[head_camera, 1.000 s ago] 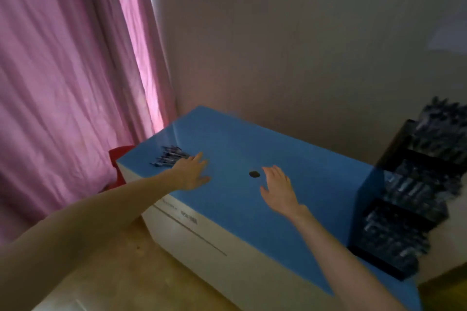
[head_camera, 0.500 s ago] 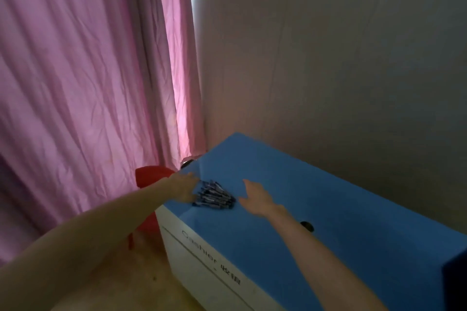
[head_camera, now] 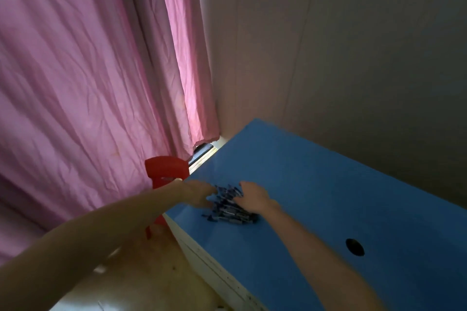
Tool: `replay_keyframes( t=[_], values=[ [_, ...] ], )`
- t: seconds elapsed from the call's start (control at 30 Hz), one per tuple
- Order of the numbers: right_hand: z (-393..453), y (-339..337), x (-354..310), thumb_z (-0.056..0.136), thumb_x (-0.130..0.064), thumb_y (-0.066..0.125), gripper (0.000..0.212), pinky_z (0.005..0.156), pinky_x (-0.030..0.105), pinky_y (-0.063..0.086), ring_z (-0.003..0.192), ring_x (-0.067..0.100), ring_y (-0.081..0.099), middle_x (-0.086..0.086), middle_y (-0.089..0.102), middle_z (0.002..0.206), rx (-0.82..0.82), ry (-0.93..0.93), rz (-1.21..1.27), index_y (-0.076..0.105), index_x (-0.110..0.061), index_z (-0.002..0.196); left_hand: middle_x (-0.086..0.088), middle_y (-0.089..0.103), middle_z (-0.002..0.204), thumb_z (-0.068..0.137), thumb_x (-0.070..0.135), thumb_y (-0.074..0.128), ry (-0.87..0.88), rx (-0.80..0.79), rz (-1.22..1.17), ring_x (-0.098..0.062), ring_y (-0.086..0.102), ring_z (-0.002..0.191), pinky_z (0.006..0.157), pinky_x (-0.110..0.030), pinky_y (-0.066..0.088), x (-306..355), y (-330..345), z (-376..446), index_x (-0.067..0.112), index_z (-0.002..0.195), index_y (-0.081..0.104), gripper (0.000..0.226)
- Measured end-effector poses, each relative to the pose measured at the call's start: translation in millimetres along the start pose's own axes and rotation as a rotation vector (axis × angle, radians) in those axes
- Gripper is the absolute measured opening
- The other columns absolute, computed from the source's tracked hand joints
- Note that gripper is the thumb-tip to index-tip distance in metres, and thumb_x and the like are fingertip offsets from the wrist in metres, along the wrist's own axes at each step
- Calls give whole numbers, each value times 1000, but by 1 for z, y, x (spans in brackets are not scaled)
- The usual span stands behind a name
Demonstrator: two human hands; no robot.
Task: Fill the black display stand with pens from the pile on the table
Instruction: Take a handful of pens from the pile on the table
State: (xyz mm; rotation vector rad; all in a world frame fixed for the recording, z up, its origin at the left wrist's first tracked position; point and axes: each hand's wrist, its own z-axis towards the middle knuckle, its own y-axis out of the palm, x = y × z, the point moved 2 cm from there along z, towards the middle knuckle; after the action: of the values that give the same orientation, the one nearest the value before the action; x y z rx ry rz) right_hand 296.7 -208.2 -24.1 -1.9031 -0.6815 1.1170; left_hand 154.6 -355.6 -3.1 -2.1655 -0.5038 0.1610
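Pens (head_camera: 228, 207) lie in one loose pile near the left end of the blue counter (head_camera: 316, 184), low in the middle of the frame, and we see both hands on it. Our left hand (head_camera: 199, 193) touches the pile's left edge, and our right hand (head_camera: 252, 198) rests on its right side, fingers spread flat over the pens. We cannot tell whether the blurred left hand grips any. The pens look dark with pale bands, lying crossed over one another, too many and too blurred to count. One round dark hole (head_camera: 354, 247) sits in the counter at lower right.
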Motion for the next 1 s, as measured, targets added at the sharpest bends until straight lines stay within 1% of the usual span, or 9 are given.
replay_keyframes(
  t=[0.17, 0.23, 0.3, 0.4, 0.5, 0.63, 0.7, 0.83, 1.0],
  values=[
    [21, 5, 18, 91, -45, 68, 32, 68, 30, 38, 95, 26, 63, 6, 66, 101, 9, 21, 32, 62, -15, 100, -8, 61, 128, 99, 39, 56, 97, -20, -25, -28, 60, 114, 97, -40, 48, -3, -16, 24, 15, 130, 59, 39],
    [26, 4, 22, 90, -47, 71, 30, 59, 30, 36, 84, 23, 60, -2, 59, 84, -5, 18, 40, 56, -22, 83, -9, 63, 122, 98, 36, 54, 103, -40, -9, -29, 61, 108, 93, -43, 50, -3, -21, 32, 13, 122, 62, 34],
    [29, 3, 24, 89, -45, 70, 33, 52, 28, 29, 79, 21, 57, -7, 51, 76, -25, 20, 19, 49, -24, 75, -6, 63, 120, 98, 32, 53, 110, -51, -28, -27, 61, 107, 93, -43, 51, 2, -27, 40, 16, 126, 62, 33],
    [36, 3, 28, 86, -37, 69, 23, 60, 29, 37, 85, 26, 62, 1, 59, 85, 16, 23, -42, 58, -18, 84, -2, 65, 118, 99, 32, 51, 157, -27, -24, -24, 61, 106, 87, -37, 49, 8, -30, 55, 17, 125, 63, 32],
    [43, 2, 38, 88, -25, 66, 16, 67, 31, 41, 92, 28, 63, 7, 63, 100, 51, 39, -36, 63, -12, 94, -4, 66, 109, 99, 30, 52, 216, 11, -24, -23, 61, 97, 75, -30, 40, 10, -31, 73, 12, 112, 62, 25],
    [50, 1, 56, 89, -26, 65, 14, 66, 30, 39, 93, 25, 62, 5, 60, 100, 97, 45, -15, 64, -13, 95, -7, 67, 99, 93, 24, 56, 273, 18, 5, -21, 59, 85, 61, -26, 37, 14, -38, 90, 9, 103, 62, 19],
    [51, 1, 61, 91, -30, 66, 16, 67, 30, 40, 95, 24, 60, 4, 59, 103, 125, 48, -14, 64, -16, 98, -4, 67, 98, 90, 28, 62, 310, -7, 23, -19, 60, 85, 65, -28, 43, 15, -40, 96, 13, 102, 62, 20],
    [51, 8, 64, 92, -37, 67, 29, 75, 33, 45, 100, 23, 56, 5, 55, 111, 161, 46, -55, 64, -15, 111, 6, 67, 110, 88, 48, 68, 340, -43, 43, -15, 62, 95, 85, -34, 52, 14, -38, 100, 22, 120, 61, 42],
    [52, 13, 66, 94, -40, 66, 32, 72, 31, 43, 96, 22, 55, 3, 52, 110, 174, 60, -31, 63, -16, 115, 3, 61, 119, 93, 52, 63, 407, -16, 38, -13, 60, 98, 85, -32, 50, 9, -32, 101, 21, 124, 58, 45]
  ],
)
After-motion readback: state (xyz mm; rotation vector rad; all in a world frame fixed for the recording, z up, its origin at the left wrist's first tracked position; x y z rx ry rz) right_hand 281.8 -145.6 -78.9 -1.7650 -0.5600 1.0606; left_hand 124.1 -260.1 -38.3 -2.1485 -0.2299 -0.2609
